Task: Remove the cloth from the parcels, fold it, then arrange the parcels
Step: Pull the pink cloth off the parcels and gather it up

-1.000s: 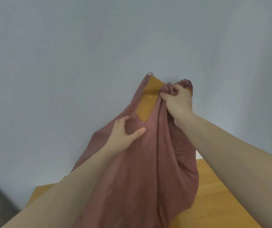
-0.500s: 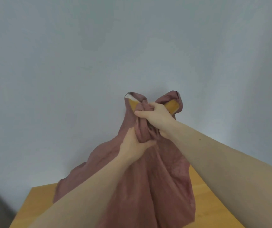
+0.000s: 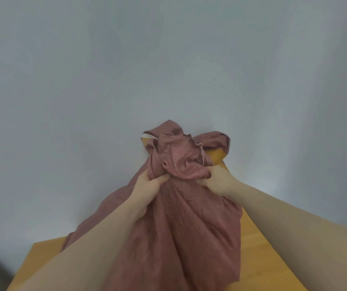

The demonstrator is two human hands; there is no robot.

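Both arms outstretched — left hand (image 3: 147,183) | right hand (image 3: 218,179) | fingers clamped on bunched cloth (image 3: 176,217)

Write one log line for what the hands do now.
left hand: grips cloth | right hand: grips cloth | parcels: mostly covered

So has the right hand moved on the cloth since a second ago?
Yes. The right hand has come down from the cloth top at the parcel's upper edge, closer to the table, gripping beside the left hand.
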